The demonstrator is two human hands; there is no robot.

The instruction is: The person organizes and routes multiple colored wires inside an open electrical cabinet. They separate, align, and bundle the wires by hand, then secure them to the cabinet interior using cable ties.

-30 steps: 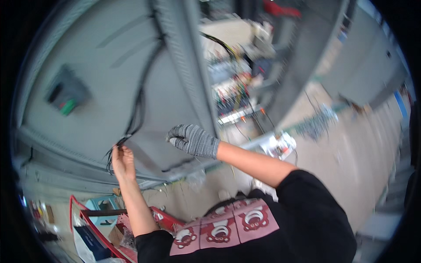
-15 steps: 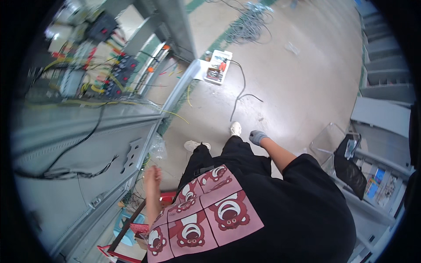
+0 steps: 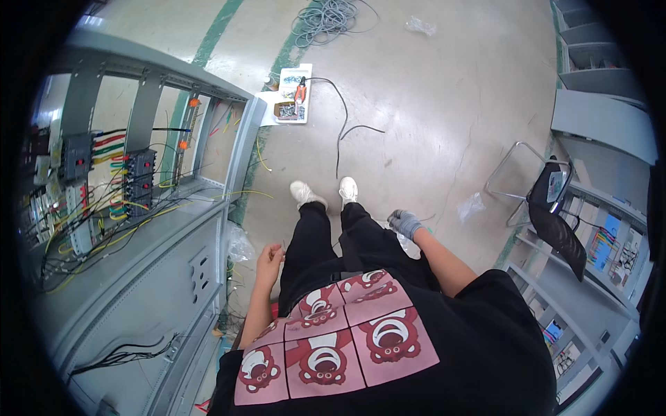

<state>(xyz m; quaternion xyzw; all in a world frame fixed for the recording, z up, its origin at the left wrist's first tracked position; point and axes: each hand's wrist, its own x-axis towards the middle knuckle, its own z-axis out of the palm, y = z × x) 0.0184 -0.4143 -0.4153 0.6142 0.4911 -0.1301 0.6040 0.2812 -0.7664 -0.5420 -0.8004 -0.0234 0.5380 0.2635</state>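
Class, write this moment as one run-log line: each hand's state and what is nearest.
left hand: bare, loosely curled, beside cabinet | right hand: gloved, holds nothing visible, by leg | floor: tray, cable

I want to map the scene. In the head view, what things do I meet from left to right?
Open wiring cabinet → bare left hand → white shoes → gloved right hand → clear plastic bag → black chair.

The cabinet frame (image 3: 139, 229) stood to the person's left. A tray (image 3: 293, 102) lay on the floor (image 3: 430, 125) ahead. A chair (image 3: 548, 208), apparently folding, stood to the right.
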